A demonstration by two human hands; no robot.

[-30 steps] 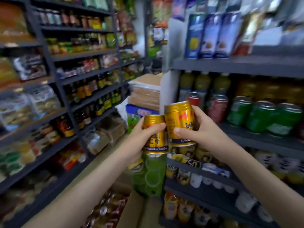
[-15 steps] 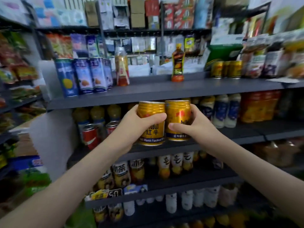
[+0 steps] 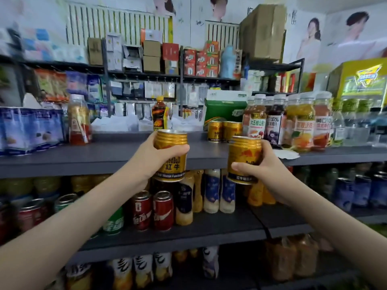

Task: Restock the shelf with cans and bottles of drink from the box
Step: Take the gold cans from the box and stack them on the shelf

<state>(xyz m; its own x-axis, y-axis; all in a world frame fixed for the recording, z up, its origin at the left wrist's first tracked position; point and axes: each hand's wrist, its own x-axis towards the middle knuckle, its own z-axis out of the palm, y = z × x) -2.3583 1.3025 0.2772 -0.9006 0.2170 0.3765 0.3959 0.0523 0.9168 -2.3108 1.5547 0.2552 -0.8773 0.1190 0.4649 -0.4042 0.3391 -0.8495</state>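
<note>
My left hand [image 3: 146, 159] grips a gold Red Bull can [image 3: 171, 155], held upright in front of the grey top shelf's [image 3: 104, 155] front edge. My right hand [image 3: 266, 166] grips a second gold can [image 3: 244, 159] a little to the right, also upright and level with that edge. Two or three matching gold cans [image 3: 225, 130] stand on the top shelf behind and between my hands. The box is out of view.
On the top shelf stand blue cartons [image 3: 31, 130] at left, a brown bottle [image 3: 160, 114] in the middle and juice bottles [image 3: 293, 122] at right. Bare shelf surface lies between the blue cartons and the gold cans. Red cans [image 3: 152, 210] and milk-tea bottles fill the shelf below.
My view has swung from the aisle to face the shelf and tilted up. Both hands have risen with their cans to top-shelf height, and the two cans have moved apart.
</note>
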